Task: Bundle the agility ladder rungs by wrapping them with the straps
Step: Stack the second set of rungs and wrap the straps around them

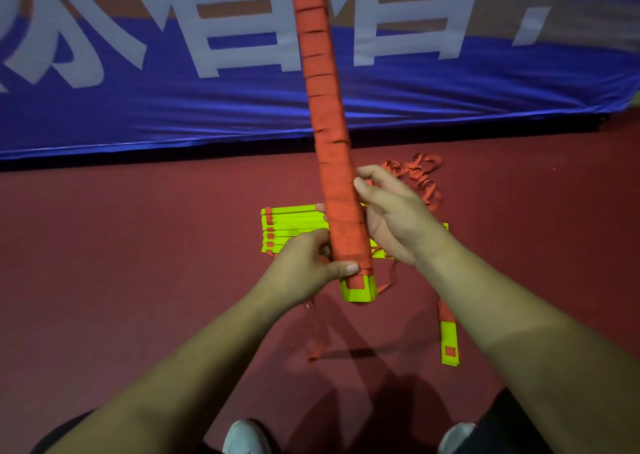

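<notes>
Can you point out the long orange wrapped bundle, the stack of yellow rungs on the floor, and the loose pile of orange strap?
Wrapped bundle (323, 107), head view: mid-length, on the orange wrapping.
Yellow rung stack (294, 223), head view: left half, top face.
Loose strap pile (420, 173), head view: tangled loops beyond the right hand.

Your wrapped bundle (341, 190) stands between your hands; stacked rungs (294, 228) lie behind, loose strap (420, 176) farther right.

Blue banner (242, 114): large white Chinese characters, cropped at the top, not legible. No other text.
</notes>
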Motion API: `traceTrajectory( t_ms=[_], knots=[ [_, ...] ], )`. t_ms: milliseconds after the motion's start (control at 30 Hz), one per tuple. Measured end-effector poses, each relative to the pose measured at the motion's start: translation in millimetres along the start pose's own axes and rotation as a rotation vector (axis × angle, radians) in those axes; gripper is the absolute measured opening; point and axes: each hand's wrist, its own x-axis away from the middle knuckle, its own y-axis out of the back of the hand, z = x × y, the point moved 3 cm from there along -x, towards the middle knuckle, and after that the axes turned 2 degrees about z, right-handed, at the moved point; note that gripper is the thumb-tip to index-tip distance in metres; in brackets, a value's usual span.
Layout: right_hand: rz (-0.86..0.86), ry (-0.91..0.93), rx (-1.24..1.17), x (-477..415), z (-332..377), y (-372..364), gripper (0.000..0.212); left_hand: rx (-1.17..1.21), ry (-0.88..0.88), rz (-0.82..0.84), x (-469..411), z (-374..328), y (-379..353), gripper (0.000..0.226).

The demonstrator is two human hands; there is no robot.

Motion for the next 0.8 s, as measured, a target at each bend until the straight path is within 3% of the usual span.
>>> traceTrajectory(
  t_ms=[133,233,300,400,667,800],
  knots=[
    [0.116,-0.061,-0.097,2,3,-1,0.033,0.16,-0.036,0.113,1,-1,0,0.033],
    [0.205,-0.13,-0.114,2,4,0,0.054,0.167,-0.059,0.133,1,-1,2,0.032],
    [0.304,-0.211,-0.08,5,6,-1,0.067,0.089,-0.094,0.154,2,-2,1,0.032],
    [0.376,-0.261,-0.032,9,8,0,0.068,-0.045,-0.154,0.162,5,-3,-1,0.029],
    [0.137,-0.108,0.128,3,13,11,0.051,-0.24,-0.095,0.047,9,-5,9,0.016],
    [-0.026,-0.002,0.271,-2,8,15,0.036,-0.167,-0.06,0.019,9,-6,7,0.006]
  ],
)
